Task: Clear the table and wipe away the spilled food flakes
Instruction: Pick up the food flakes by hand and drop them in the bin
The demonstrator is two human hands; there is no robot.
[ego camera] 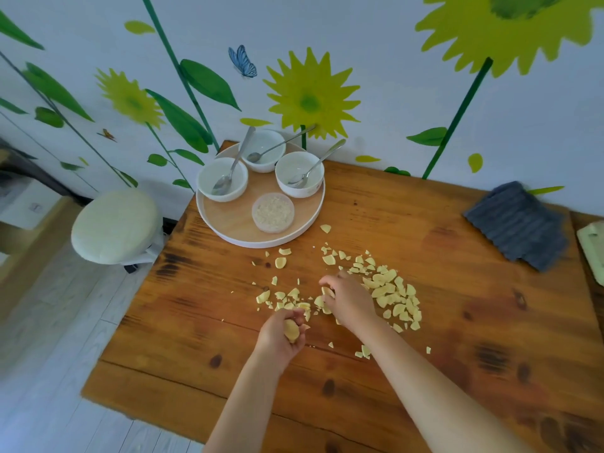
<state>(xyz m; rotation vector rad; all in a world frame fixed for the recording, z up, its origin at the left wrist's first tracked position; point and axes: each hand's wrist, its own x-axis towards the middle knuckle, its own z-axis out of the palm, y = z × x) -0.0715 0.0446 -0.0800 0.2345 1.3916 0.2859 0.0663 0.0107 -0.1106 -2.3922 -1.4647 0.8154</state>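
Pale yellow food flakes (389,291) lie scattered over the middle of the wooden table (457,322). My left hand (281,335) is cupped around a small heap of flakes near the table's middle. My right hand (346,299) sits among the flakes, its curled fingers pinching a few pieces. A round wooden tray (235,223) at the back holds three white bowls (222,178), each with a spoon (228,174), and a clear tub of crumbs (273,212). A folded dark grey cloth (519,227) lies at the far right.
A round padded stool (114,223) stands to the left of the table. The wall with sunflower decals runs directly behind the tray. A pale green object (593,246) sits at the right edge. Light floorboards show at the left and below.
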